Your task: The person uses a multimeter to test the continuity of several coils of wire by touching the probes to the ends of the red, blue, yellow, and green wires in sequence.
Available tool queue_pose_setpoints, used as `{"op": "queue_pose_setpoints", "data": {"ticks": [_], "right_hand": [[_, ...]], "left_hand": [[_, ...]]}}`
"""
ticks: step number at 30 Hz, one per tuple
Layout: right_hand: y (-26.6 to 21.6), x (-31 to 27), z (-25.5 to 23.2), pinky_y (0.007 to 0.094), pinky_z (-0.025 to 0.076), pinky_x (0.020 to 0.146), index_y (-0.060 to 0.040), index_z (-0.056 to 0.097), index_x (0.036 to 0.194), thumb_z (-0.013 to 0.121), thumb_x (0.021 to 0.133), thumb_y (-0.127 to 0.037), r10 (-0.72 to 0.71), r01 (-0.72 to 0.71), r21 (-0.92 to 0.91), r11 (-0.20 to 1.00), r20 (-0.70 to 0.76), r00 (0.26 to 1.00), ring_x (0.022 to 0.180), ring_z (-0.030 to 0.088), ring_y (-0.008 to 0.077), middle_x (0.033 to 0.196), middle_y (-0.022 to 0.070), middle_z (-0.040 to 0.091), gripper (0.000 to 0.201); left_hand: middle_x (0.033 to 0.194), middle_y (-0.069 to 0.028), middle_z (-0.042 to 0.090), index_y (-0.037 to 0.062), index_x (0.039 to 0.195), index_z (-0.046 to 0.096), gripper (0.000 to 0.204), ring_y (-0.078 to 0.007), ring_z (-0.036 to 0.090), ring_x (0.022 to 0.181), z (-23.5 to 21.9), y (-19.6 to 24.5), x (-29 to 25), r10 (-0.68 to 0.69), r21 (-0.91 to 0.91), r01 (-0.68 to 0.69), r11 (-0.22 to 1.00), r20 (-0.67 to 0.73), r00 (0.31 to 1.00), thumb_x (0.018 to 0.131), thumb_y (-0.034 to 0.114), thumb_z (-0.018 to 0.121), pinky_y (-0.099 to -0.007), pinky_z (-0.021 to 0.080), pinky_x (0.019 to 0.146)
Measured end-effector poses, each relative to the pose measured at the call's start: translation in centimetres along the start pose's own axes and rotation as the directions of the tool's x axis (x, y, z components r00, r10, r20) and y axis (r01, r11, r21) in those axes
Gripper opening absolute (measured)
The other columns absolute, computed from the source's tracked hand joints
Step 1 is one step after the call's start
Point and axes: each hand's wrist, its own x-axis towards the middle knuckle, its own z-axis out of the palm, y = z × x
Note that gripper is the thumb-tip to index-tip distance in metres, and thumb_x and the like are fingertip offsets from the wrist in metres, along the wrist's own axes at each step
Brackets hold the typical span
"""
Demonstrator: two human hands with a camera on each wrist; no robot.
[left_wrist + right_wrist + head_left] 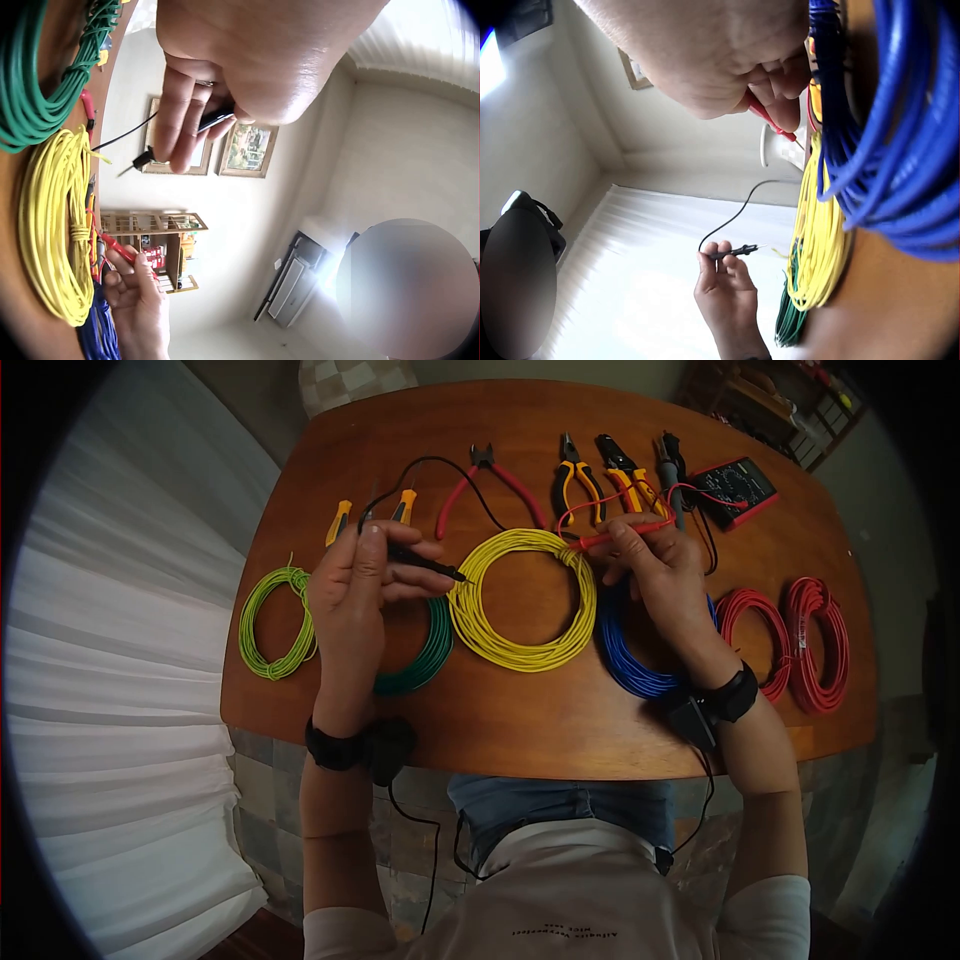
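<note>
The left hand (352, 585) pinches a black probe (425, 563) between thumb and fingers, its tip pointing at the left side of the yellow wire coil (470, 635). In the right hand (660, 575) is a red probe (597, 541), its tip close to the coil's upper right, where the wire is wrapped. Whether either tip touches wire, I cannot tell. The left wrist view shows the black probe (142, 160) with its bare metal tip near a loose yellow wire end (101, 157). In the right wrist view the red probe (771, 124) points at the yellow coil (817, 247).
Light green (250, 625), dark green (440, 645), blue (625, 660) and two red coils (735, 610) lie beside the yellow one. Behind are red-handled cutters (520, 490), pliers (570, 470), a stripper (620, 460), a soldering iron (670, 478), yellow-handled tools (405, 506) and a multimeter (735, 490).
</note>
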Motion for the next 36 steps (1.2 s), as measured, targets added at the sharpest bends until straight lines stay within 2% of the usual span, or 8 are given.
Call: {"op": "queue_pose_setpoints", "data": {"ticks": [3, 7, 11, 14, 17, 20, 24, 36], "right_hand": [[-1.1, 0.3, -1.5, 0.0215, 0.047, 0.054, 0.0043, 0.061, 0.098, 0.053, 0.094, -0.019, -0.031, 0.031, -0.002, 1.000, -0.129, 0.991, 0.061, 0.060, 0.0099, 0.083, 0.0106, 0.068, 0.025], [-2.3, 0.8, -5.0, 0.0165, 0.036, 0.044, -0.0001, 0.062, 0.100, 0.052, 0.094, -0.025, -0.175, 0.168, -0.061, 0.984, -0.135, 0.975, 0.058, 0.059, 0.0065, 0.084, 0.0087, 0.069, 0.027], [-2.5, -0.1, -8.5, 0.0186, 0.040, 0.045, -0.0005, 0.063, 0.096, 0.052, 0.094, -0.026, -0.063, 0.043, -0.113, 0.993, -0.176, 0.982, 0.055, 0.060, 0.0093, 0.077, 0.0088, 0.068, 0.028], [-1.6, -0.9, -10.4, 0.0178, 0.037, 0.042, -0.0015, 0.062, 0.095, 0.051, 0.094, -0.028, 0.052, -0.065, -0.094, 0.993, -0.143, 0.988, 0.054, 0.060, 0.0084, 0.075, 0.0079, 0.068, 0.029], [-0.4, -1.7, -11.0, 0.0172, 0.037, 0.044, -0.0016, 0.060, 0.096, 0.051, 0.094, -0.026, 0.172, -0.177, -0.080, 0.981, -0.067, 0.983, 0.055, 0.058, 0.0074, 0.077, 0.0090, 0.067, 0.026], [-0.1, -2.5, -9.9, 0.0173, 0.036, 0.044, -0.0013, 0.060, 0.096, 0.050, 0.095, -0.026, 0.147, -0.147, -0.004, 0.989, -0.028, 0.989, 0.054, 0.057, 0.0075, 0.075, 0.0084, 0.067, 0.027], [0.5, -2.7, -9.4, 0.0191, 0.038, 0.045, -0.0009, 0.060, 0.095, 0.050, 0.094, -0.027, 0.089, -0.088, -0.025, 0.996, 0.034, 0.995, 0.056, 0.058, 0.0088, 0.076, 0.0076, 0.066, 0.028], [0.7, -2.7, -9.8, 0.0206, 0.040, 0.047, -0.0005, 0.061, 0.092, 0.051, 0.094, -0.026, 0.076, -0.078, -0.043, 0.996, -0.033, 0.997, 0.056, 0.057, 0.0092, 0.075, 0.0072, 0.066, 0.028]], "left_hand": [[0.090, -0.0169, 0.064, -0.0044, 0.099, 0.054, 0.036, -0.0213, 0.068, 0.071, 0.0, 0.3, 0.0, 0.063, -0.096, -0.062, 0.994, 0.006, 0.998, 0.101, 0.026, 0.035, -0.0258, 0.056, 0.063], [0.092, -0.0174, 0.063, -0.0049, 0.101, 0.053, 0.035, -0.0231, 0.068, 0.074, 1.4, 0.5, 0.0, 0.054, -0.085, -0.048, 0.995, 0.069, 0.996, 0.101, 0.025, 0.034, -0.0272, 0.056, 0.066], [0.097, -0.0171, 0.061, -0.0046, 0.101, 0.053, 0.033, -0.0236, 0.068, 0.081, 4.9, 0.7, 0.0, 0.011, -0.090, 0.006, 0.996, 0.185, 0.983, 0.101, 0.023, 0.036, -0.0283, 0.056, 0.069], [0.097, -0.0163, 0.061, -0.0041, 0.101, 0.053, 0.032, -0.0230, 0.067, 0.085, 8.3, -0.2, 0.5, -0.034, -0.087, 0.055, 0.995, 0.222, 0.974, 0.101, 0.023, 0.037, -0.0281, 0.056, 0.071], [0.095, -0.0143, 0.061, -0.0034, 0.099, 0.053, 0.031, -0.0218, 0.067, 0.085, 11.1, -1.2, 1.1, -0.091, -0.105, 0.117, 0.988, 0.227, 0.970, 0.101, 0.023, 0.038, -0.0280, 0.056, 0.072], [0.095, -0.0141, 0.060, -0.0031, 0.098, 0.053, 0.030, -0.0215, 0.067, 0.083, 12.6, -2.3, 1.5, -0.109, -0.115, 0.133, 0.984, 0.192, 0.975, 0.101, 0.023, 0.038, -0.0274, 0.056, 0.071], [0.095, -0.0145, 0.060, -0.0034, 0.100, 0.052, 0.030, -0.0212, 0.067, 0.083, 13.2, -2.9, 1.3, -0.112, -0.170, 0.137, 0.976, 0.148, 0.983, 0.101, 0.023, 0.037, -0.0265, 0.056, 0.071], [0.097, -0.0155, 0.060, -0.0037, 0.101, 0.051, 0.031, -0.0207, 0.067, 0.083, 13.6, -3.0, 0.7, -0.072, -0.166, 0.099, 0.981, 0.161, 0.984, 0.101, 0.023, 0.035, -0.0245, 0.056, 0.070]]}}
